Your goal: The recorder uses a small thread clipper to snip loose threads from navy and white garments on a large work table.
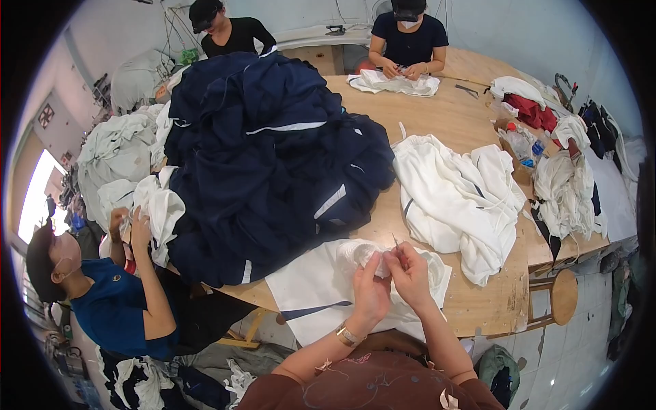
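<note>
A white garment (318, 277) with a navy stripe lies at the table's near edge, partly over my lap. My left hand (372, 290) pinches a gathered, ribbed-looking part of it, raised a little above the table. Close beside it, my right hand (411, 273) is closed with its fingertips at the same fabric. A small thin pointed tool (395, 240) sticks up from the right fingers; its exact kind is too small to tell. Fingers and folds hide the exact spot between the two hands.
A big heap of navy garments (266, 157) fills the table's left. White garments (461, 198) lie to the right. Co-workers handle white cloth at the left (158, 208) and far side (393, 82). A wooden stool (564, 297) and an open box (523, 147) stand at right.
</note>
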